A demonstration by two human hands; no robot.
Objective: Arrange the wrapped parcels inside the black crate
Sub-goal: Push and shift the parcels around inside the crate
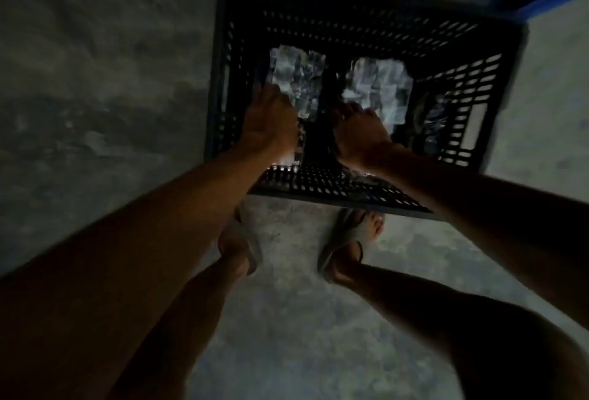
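Down on the concrete floor (95, 81), a black crate (366, 27) is seen, with two wrapped parcels (298, 76) (379, 87) laid side by side inside. Left hand (271, 122) and right hand (360, 135) are lowered onto them; actual finger grip can't be told, way too dark and blurry.

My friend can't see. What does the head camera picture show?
Looking down in dim light, a person's left hand and right hand reach into a black crate on a concrete floor, each on a shiny wrapped parcel. Their sandalled feet stand just before it.
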